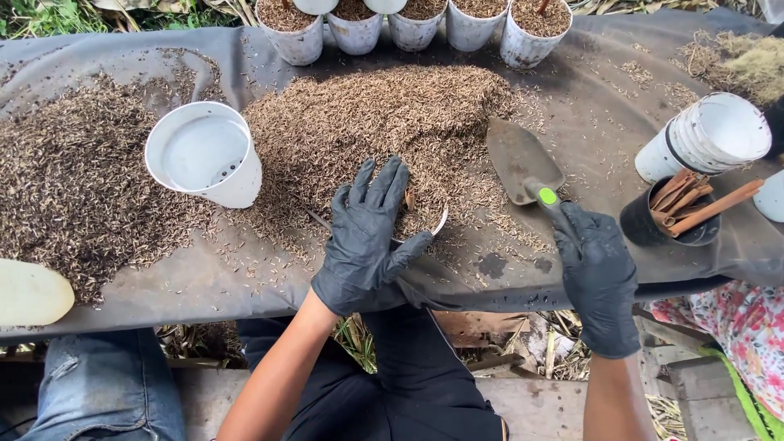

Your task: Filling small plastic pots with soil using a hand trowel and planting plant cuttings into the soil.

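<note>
Trowel (523,166), blade up-left, handle in right hand (598,276)

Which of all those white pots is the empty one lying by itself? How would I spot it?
Start at the big heap of brown husks on the dark sheet. Left of the heap, a white pot lies tipped toward the camera, alone. Unlike the filled pots along the far edge and the stacked ones at right, it is empty, showing its holed bottom.

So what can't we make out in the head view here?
- Pot under the left hand: only a rim sliver shows; the glove and husks hide the rest.
- Trowel handle: inside the right hand.
- Filled pots: cut by the top edge.
- Pale object: cut by the left edge.
</note>
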